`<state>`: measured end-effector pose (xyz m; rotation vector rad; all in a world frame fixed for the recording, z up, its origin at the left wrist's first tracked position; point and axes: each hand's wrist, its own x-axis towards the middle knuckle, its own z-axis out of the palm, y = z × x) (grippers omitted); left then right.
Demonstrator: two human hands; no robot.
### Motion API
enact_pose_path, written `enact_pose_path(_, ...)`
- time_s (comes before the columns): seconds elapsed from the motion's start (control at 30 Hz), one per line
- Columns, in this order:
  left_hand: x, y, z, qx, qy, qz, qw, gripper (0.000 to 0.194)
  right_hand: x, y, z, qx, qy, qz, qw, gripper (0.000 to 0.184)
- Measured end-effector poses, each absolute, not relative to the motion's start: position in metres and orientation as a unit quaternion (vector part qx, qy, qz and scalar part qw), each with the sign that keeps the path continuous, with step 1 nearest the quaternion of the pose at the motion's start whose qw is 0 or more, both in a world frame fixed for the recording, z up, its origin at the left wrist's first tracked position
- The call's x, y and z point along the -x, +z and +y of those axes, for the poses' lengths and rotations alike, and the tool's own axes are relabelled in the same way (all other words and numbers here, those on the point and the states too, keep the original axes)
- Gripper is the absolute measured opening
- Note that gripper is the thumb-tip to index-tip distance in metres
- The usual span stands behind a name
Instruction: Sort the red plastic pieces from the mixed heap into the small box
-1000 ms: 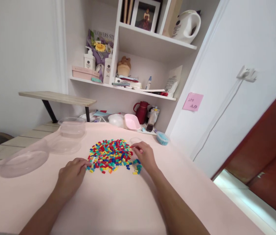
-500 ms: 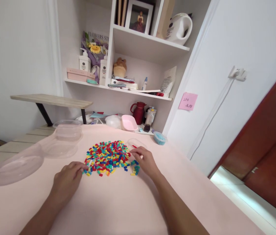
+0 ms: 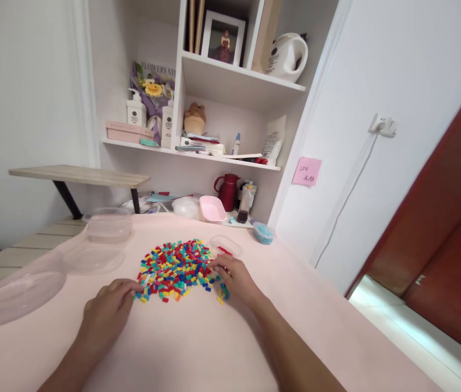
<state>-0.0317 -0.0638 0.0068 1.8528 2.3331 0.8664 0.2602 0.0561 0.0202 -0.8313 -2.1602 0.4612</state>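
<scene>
A wide heap of small toy building bricks (image 3: 175,269), in red, yellow, blue, green and white, lies on the pink tabletop (image 3: 181,348). At the heap's left edge is my left hand (image 3: 110,305), its fingers drawn together at the outermost bricks. My right hand (image 3: 234,279) reaches in from the right, with finger and thumb closed over the heap's right edge. Whatever is between the fingertips of either hand is too small to make out. Just behind my right hand stands a clear shallow container (image 3: 232,246) with a few red bricks (image 3: 224,250) in it. Some blue, green and yellow bricks lie partly hidden under my right hand.
Clear plastic containers (image 3: 93,257) and a large clear lid (image 3: 18,296) lie on the left. Toward the back are a pink tray (image 3: 213,209), a red jug (image 3: 227,191), a bottle (image 3: 246,203) and a tub of blue bits (image 3: 264,233). A wooden stand (image 3: 79,175) rises at back left.
The view has shifted slightly. My right hand has come back from beside the clear container to the heap's right edge. My left hand stays at the left edge.
</scene>
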Motion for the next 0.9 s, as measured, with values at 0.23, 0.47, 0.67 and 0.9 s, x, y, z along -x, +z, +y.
enact_pose_path(0.23, 0.033, 0.005, -0.063, -0.599, 0.286, 0.748, 0.010, 0.037, -0.282, 0.023, 0.065, 0.537, 0.096, -0.760, 0.353, 0.027)
enact_pose_path(0.47, 0.038, -0.002, -0.059, -0.605, 0.283, 0.744, 0.000, 0.036, -0.271, 0.011, 0.060, 0.542, 0.005, -0.806, 0.239, 0.016)
enact_pose_path(0.67, 0.034, 0.004, -0.062, -0.602, 0.279, 0.748, 0.008, 0.037, -0.265, 0.016, 0.056, 0.481, 0.010, -0.839, 0.254, 0.017)
enact_pose_path(0.9, 0.032, 0.005, -0.063, -0.598, 0.286, 0.749, 0.014, 0.037, -0.258, 0.013, 0.054, 0.278, 0.079, -0.920, 0.264, 0.030)
